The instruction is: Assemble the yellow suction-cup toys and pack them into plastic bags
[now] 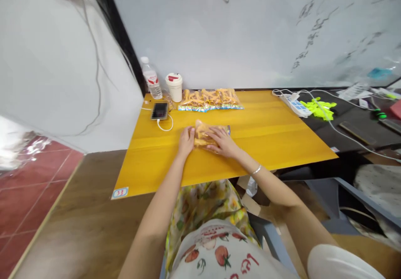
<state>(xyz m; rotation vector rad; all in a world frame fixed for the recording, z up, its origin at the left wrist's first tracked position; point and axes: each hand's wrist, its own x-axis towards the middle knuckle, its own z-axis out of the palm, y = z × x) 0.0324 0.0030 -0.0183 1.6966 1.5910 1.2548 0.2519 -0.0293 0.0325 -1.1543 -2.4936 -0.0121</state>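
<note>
A clear plastic packet of orange-yellow pieces [201, 139] lies on the yellow tabletop in front of me; what the pieces are is too blurred to tell. At its left edge my left hand [186, 141] is closed, thumb against the plastic. Across the right part of the packet lies my right hand [224, 142], its fingers stretched out and resting on top. The fingers cover some of the contents, and a blue printed edge shows past them. Farther back, several similar packets [210, 99] lie side by side in a row.
Behind the yellow tabletop [266, 137] stands a whiteboard [250, 32]. At the back left are a water bottle [152, 80], a lidded cup [174, 87] and a phone-like device [159, 111] with a white cable. A power strip [296, 105] and bright green gloves [320, 108] lie on the right.
</note>
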